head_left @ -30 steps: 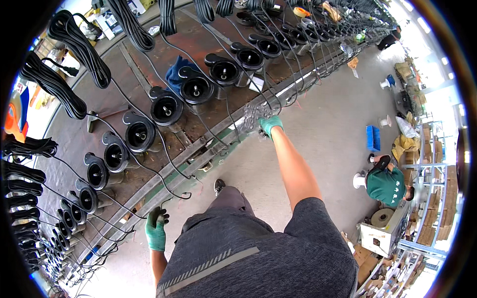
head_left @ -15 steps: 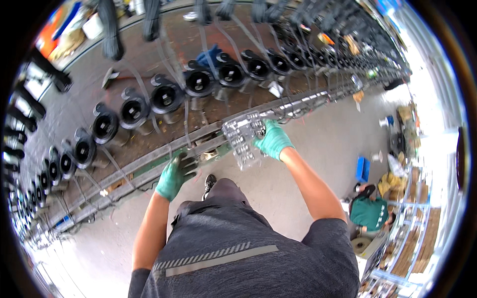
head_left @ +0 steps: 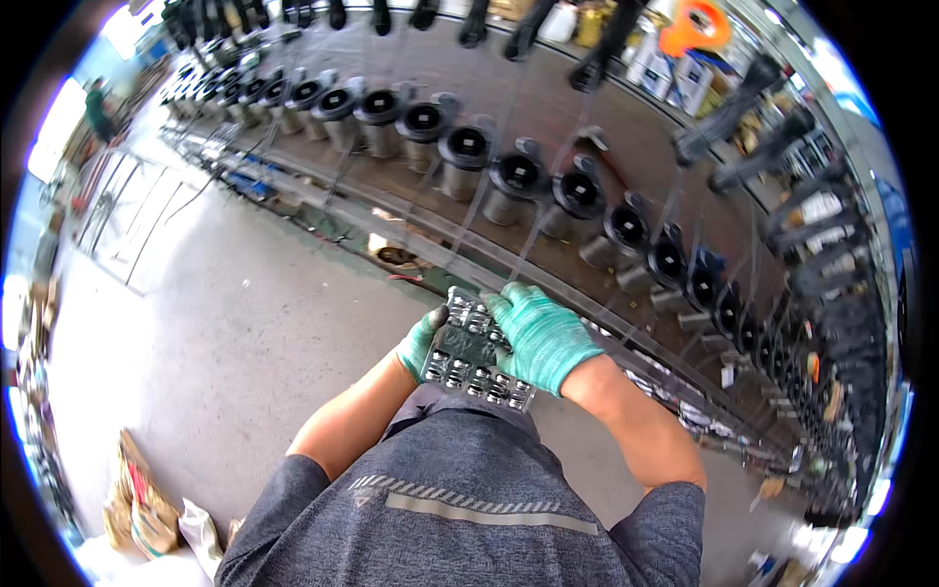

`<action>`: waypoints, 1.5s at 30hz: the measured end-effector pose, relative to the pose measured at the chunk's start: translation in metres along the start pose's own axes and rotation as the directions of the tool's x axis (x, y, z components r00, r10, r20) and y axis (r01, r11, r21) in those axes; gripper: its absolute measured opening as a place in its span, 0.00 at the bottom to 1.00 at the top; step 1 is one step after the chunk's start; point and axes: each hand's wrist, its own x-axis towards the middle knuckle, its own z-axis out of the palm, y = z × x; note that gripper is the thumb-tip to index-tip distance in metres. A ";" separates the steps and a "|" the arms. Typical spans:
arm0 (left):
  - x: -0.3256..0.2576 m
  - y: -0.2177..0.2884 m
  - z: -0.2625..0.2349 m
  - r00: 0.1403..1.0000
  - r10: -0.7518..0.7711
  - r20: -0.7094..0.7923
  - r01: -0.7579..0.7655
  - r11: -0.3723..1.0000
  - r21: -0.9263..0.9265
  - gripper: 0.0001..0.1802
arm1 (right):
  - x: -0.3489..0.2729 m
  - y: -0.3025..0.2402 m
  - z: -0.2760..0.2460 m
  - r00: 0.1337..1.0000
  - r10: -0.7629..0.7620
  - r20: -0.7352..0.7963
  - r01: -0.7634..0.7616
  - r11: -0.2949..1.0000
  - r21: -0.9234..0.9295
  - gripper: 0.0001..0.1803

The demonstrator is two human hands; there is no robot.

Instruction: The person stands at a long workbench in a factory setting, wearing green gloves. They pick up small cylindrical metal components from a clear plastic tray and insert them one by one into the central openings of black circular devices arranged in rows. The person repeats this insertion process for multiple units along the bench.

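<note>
A clear plastic tray (head_left: 468, 346) with rows of small shiny dark parts is held tilted in front of my body, close to the bench edge. My left hand (head_left: 423, 342), in a green glove with dark fingertips, grips the tray's left edge with the thumb along its rim. My right hand (head_left: 544, 336), in a matching glove, lies over the tray's upper right side with fingers curled onto it. Part of the tray and some of its parts are hidden under the right hand.
A long dark bench (head_left: 548, 108) runs across the view, carrying a row of metal cylinders with black round tops (head_left: 468, 144). Black cable bundles (head_left: 611, 44) hang above. A hammer (head_left: 597, 140) lies on the bench. Sacks (head_left: 142, 504) stand at lower left; another person (head_left: 98, 112) is far left.
My body and view have turned left along the bench. The tray, held by my right hand alone before, has come in closer, and my left hand has taken hold of its left edge.
</note>
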 end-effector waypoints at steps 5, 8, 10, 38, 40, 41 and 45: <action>-0.101 0.020 -0.013 0.906 0.414 -0.090 -0.408 0.910 0.076 0.59 | 0.085 -0.071 -0.010 0.965 -0.236 0.114 0.232 0.971 0.052 0.43; -0.142 0.037 0.004 0.821 0.570 -0.040 -0.566 0.821 0.079 0.65 | 0.120 -0.082 -0.022 0.959 -0.275 -0.068 0.283 0.942 0.178 0.43; -0.159 0.053 0.012 0.757 0.645 -0.103 -0.635 0.763 0.118 0.66 | 0.140 -0.084 -0.018 0.949 -0.271 -0.158 0.296 0.942 0.160 0.41; -0.229 0.421 -0.030 0.697 0.678 -0.235 -0.622 0.734 0.273 0.73 | 0.544 -0.119 -0.028 0.865 -0.500 -0.035 0.474 0.792 0.385 0.28; -0.227 0.438 -0.033 0.713 0.658 -0.240 -0.611 0.752 0.247 0.72 | 0.551 -0.119 -0.034 0.901 -0.429 -0.064 0.408 0.790 0.458 0.28; -0.225 0.446 -0.035 0.714 0.658 -0.238 -0.609 0.752 0.251 0.71 | 0.555 -0.119 -0.036 0.917 -0.391 -0.076 0.376 0.784 0.494 0.28; -0.230 0.479 -0.045 0.729 0.637 -0.250 -0.598 0.771 0.218 0.72 | 0.584 -0.116 -0.034 0.952 -0.222 -0.210 0.305 0.707 0.638 0.22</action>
